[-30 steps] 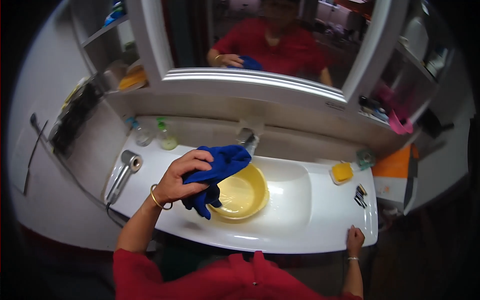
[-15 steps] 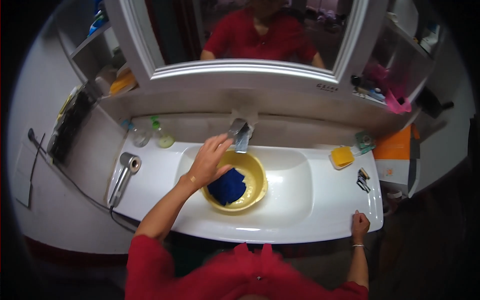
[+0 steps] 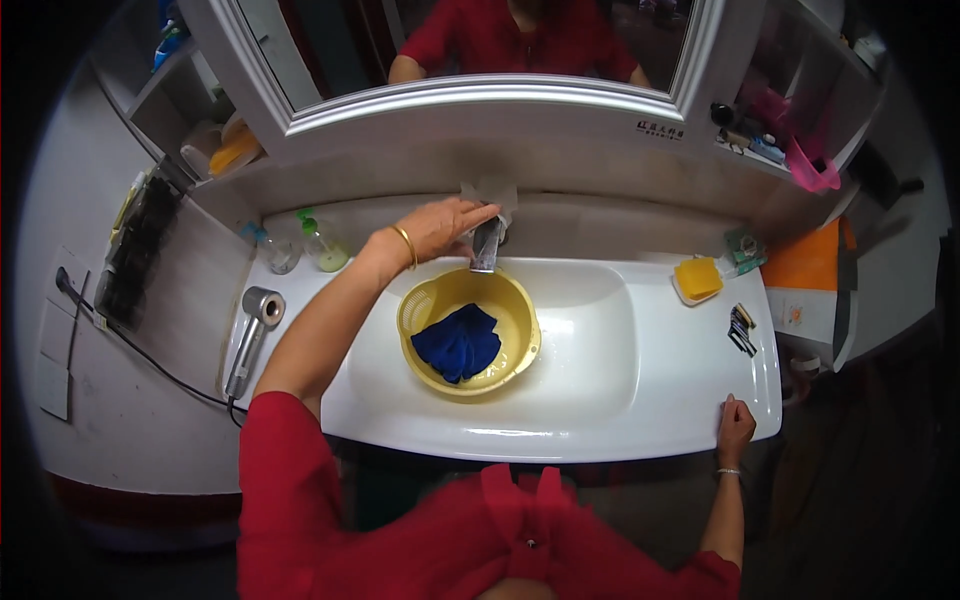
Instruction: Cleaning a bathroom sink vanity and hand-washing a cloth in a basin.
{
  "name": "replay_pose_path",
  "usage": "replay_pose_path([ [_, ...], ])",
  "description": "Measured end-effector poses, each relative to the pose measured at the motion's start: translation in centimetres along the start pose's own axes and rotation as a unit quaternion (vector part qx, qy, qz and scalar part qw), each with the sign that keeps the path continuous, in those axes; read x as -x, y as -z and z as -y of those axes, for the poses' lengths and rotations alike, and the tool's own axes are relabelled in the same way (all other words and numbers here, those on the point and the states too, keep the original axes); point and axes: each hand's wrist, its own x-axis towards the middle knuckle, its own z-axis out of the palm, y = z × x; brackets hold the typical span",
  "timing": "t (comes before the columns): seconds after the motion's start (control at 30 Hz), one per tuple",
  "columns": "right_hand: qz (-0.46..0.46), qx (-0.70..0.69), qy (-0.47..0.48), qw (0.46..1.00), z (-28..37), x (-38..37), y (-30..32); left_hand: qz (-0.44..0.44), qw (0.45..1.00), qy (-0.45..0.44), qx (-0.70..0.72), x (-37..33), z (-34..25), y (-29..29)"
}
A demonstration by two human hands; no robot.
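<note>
My left hand reaches over the tap at the back of the basin. Its fingers lie across the tap's top and the thumb is against the near side, so the hand is closed on it. Below the spout sits a yellow plastic bowl with a perforated side. In it lies a crumpled dark blue cloth. My right hand rests at the front right edge of the white washbasin, its fingers curled in with nothing visible in them.
A silver hair dryer with a cord lies at the left, near two pump bottles. On the right are a yellow soap in a dish and several hair clips. A mirror cabinet hangs above.
My left hand has moved up and away from above the bowl onto the tap. My right hand stays at the basin's edge. The whole view has shifted slightly.
</note>
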Motion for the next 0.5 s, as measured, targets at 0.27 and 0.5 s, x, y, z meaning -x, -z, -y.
replay_pose_path([
  [0.27, -0.002, -0.018, -0.003, 1.000, 0.3, -0.2, 0.0, 0.046, 0.984, -0.007, -0.175, -2.1, 0.5, 1.8],
  [0.5, 0.049, -0.005, -0.005, 0.999, 0.5, -0.3, 0.4, -0.118, 0.992, 0.011, -0.042, -0.5, 1.8, -0.6],
])
